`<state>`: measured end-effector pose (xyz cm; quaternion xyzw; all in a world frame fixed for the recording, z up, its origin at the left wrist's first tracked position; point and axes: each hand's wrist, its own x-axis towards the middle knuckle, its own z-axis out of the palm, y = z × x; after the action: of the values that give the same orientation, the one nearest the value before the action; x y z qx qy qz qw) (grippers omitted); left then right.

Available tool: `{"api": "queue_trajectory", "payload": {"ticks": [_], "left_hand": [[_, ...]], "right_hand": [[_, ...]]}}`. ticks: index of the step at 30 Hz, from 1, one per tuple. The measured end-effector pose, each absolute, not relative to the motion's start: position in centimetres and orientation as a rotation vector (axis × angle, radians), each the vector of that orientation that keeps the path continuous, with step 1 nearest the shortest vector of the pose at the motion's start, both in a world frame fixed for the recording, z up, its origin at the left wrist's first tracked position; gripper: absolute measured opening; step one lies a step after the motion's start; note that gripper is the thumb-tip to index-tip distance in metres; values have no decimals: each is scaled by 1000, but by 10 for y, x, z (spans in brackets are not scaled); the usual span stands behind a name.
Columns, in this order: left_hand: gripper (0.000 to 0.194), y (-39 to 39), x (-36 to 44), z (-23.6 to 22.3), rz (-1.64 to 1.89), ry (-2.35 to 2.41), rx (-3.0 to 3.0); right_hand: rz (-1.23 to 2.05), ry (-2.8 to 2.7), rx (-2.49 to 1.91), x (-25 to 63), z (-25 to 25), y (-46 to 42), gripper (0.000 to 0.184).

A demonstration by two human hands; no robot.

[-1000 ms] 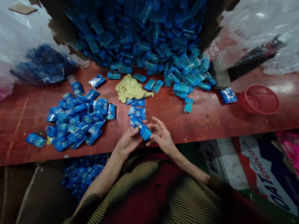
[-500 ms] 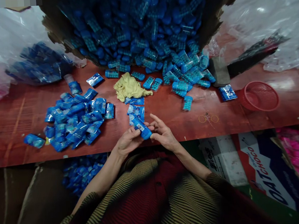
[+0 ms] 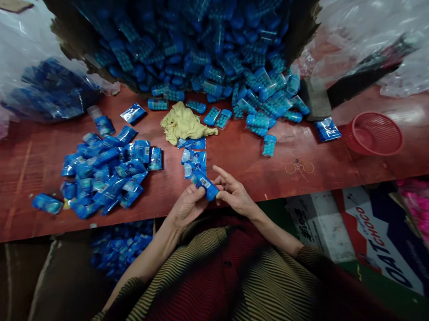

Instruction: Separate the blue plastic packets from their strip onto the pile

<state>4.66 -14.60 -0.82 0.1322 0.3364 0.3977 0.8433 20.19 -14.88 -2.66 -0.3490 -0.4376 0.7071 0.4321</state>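
Between my two hands is a small candy container (image 3: 208,186) with a printed blue sleeve around it, tilted, a barcode facing up. My left hand (image 3: 188,205) pinches its left side between thumb and fingers. With thumb and bent fingers, my right hand (image 3: 235,194) grips the lower right end; its index finger sticks out. Just beyond the hands, flat blue printed sleeves (image 3: 194,157) lie in a short stack, partly under a crumpled yellow cloth (image 3: 183,123). Left of them is a heap of sleeved containers (image 3: 106,174).
A torn cardboard box (image 3: 73,48) spills unsleeved containers (image 3: 259,121) onto the red table (image 3: 244,173). At right are a red plastic basket (image 3: 374,133), a blue packet (image 3: 327,129) and rubber bands (image 3: 299,167). A clear bag of blue packets (image 3: 50,90) stands at left.
The view has shifted slightly. Both hands keep hold of the container; it has turned a little, and the left fingers have shifted along its side.
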Motion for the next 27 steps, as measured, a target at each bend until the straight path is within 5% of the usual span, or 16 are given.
{"api": "queue_trajectory", "payload": {"ticks": [12, 27], "left_hand": [[31, -153, 78, -11, 1066, 945, 260], [24, -150, 64, -8, 1067, 954, 318]], "right_hand": [[1316, -1109, -1163, 182, -49, -160, 45], [1831, -909, -1019, 187, -35, -148, 54]]}}
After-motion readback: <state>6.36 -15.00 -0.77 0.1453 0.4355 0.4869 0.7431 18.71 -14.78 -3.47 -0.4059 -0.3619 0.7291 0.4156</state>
